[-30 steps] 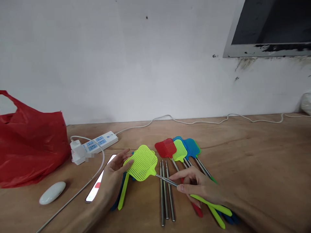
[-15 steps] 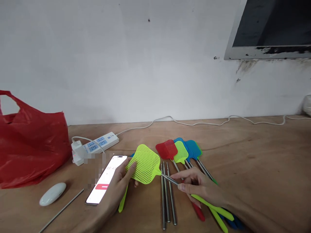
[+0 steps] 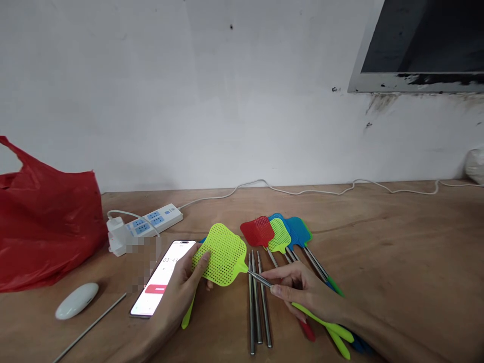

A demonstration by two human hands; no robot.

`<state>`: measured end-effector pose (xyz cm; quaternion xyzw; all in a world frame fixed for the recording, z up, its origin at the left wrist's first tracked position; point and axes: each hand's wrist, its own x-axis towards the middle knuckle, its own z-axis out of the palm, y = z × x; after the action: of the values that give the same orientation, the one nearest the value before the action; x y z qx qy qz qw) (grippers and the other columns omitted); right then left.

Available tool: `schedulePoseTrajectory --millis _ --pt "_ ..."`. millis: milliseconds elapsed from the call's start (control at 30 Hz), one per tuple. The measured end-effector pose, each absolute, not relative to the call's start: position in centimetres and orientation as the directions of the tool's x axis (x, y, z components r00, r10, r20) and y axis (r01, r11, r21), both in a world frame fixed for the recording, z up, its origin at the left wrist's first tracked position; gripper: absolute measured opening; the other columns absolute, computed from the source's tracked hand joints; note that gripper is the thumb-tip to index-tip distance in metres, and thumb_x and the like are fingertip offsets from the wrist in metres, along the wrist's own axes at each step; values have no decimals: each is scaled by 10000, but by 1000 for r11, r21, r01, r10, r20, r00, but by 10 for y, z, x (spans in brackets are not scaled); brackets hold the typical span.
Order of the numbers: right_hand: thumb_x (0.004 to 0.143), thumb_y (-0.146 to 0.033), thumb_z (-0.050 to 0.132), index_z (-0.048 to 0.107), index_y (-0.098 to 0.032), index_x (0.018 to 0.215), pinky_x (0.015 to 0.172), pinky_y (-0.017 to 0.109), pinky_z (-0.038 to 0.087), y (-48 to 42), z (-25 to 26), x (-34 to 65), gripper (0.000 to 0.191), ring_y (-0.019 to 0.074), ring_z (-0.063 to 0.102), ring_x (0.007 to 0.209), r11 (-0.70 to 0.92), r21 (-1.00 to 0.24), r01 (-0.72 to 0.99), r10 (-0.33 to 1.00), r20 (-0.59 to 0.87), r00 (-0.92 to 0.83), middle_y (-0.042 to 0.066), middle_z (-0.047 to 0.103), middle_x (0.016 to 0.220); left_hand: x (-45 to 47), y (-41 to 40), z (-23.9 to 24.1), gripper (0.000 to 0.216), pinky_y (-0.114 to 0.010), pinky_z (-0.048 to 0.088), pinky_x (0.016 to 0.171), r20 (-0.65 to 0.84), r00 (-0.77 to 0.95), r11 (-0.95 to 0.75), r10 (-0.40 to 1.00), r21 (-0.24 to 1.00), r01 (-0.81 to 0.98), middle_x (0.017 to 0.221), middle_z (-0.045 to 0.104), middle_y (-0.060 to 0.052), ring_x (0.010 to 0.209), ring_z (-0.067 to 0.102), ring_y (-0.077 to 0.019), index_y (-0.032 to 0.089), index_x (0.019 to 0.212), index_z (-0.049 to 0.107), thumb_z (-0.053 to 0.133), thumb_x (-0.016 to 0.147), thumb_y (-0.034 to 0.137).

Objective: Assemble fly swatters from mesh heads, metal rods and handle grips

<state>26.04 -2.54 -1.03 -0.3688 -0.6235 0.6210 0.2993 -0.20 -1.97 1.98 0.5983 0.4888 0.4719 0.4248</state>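
- Left hand (image 3: 186, 282): gripping the edge of the mesh head of the yellow-green fly swatter (image 3: 220, 254), thumb on the front face, fingers mostly hidden behind.
- Right hand (image 3: 308, 290): gripping the metal shaft (image 3: 259, 278) of the same swatter between thumb and fingers.
- Swatter position: head at the left hand, shaft running down into the right hand.
- Three metal rods (image 3: 258, 307): lying side by side between the hands, below the shaft.
- Red swatter (image 3: 258, 231), second yellow-green swatter (image 3: 280, 236) and blue swatters (image 3: 301, 231): overlapping beyond the right hand, heads pointing away.
- Phone (image 3: 151, 297): just left of the left hand, partly covered by it.
- White power strip (image 3: 166, 218): beyond the left hand, to its left.
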Motion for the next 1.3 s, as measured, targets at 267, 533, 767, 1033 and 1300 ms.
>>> schedulePoseTrajectory --millis 267,533,767,1033,1300 --pt "838 -543 652 627 -107 1194 349 190 244 -28 -8 260 564 75 361 302 -75 -991 112 857 -122 -500 -108 469 383 -3 -18 19 384 -249 435 532 96 74 -103 993 990 96 699 603 21 565 535 -147 179 1038 608 613 891 533" --pt "785 -589 680 657 -164 903 470 227 344 -22 2 254 442 99 459 450 -31 -999 38 931 -43 -363 -67 516 512 -8 -14 18 447 -270 456 552 105 -32 -105 994 994 -12 792 612 8 601 544 -146 208 1223 545 611 900 509" --pt "824 -636 618 723 -130 970 462 234 244 -16 5 259 537 87 392 433 -101 -992 81 899 -126 -420 -59 485 484 -10 -13 12 382 -384 500 948 389 -140 -342 910 899 274 1272 590 -57 1161 571 -255 269 1213 531 635 879 424" --pt "858 -653 579 706 -119 1100 410 207 236 -19 -2 258 600 67 319 401 -210 -976 -62 841 -149 -520 -73 449 490 -6 -19 8 490 -438 479 1033 502 -95 -422 859 801 425 1399 504 -62 1265 528 -286 310 1352 435 622 905 380" --pt "904 -592 557 739 -123 1064 400 194 256 -24 4 258 528 55 334 385 -170 -984 46 792 -165 -588 -72 449 487 -5 -24 7 391 -505 415 1087 643 468 -712 607 178 679 1381 559 -62 1359 421 -306 315 1281 561 557 928 147"
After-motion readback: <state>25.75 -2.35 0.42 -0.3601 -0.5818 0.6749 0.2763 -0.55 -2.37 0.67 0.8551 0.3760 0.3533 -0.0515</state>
